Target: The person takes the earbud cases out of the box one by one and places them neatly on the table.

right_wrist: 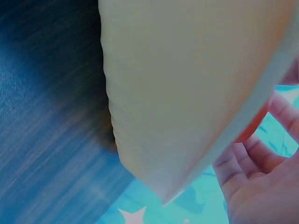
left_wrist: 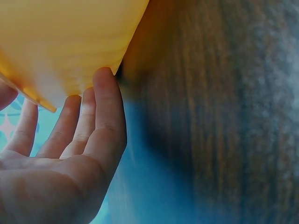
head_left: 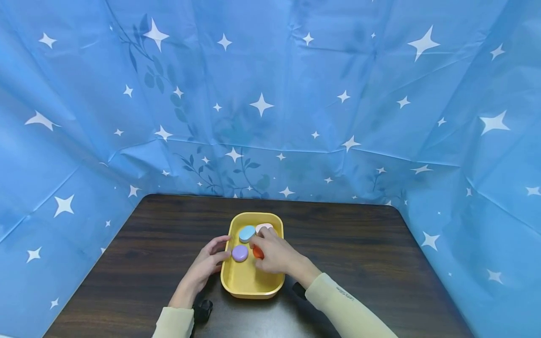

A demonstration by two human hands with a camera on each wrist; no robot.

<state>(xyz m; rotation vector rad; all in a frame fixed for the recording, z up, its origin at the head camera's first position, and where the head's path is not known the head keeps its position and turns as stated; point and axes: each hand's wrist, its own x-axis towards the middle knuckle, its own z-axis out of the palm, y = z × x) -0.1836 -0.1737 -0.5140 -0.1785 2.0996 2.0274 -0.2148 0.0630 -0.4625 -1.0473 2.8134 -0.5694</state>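
While left hand (head_left: 204,264) grips left edge of yellow tray (head_left: 249,285), right hand (head_left: 275,253) pinches orange-red rounded block (head_left: 258,252) over tray; purple round block (head_left: 240,253), light-blue oval block (head_left: 247,234) inside tray.

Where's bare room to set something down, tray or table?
Free: near end of the tray, between near rim and purple piece; table left of the left hand and right of the right forearm. Crowded: tray's middle and far end, with blue piece, white piece and the right hand gripping a red piece.
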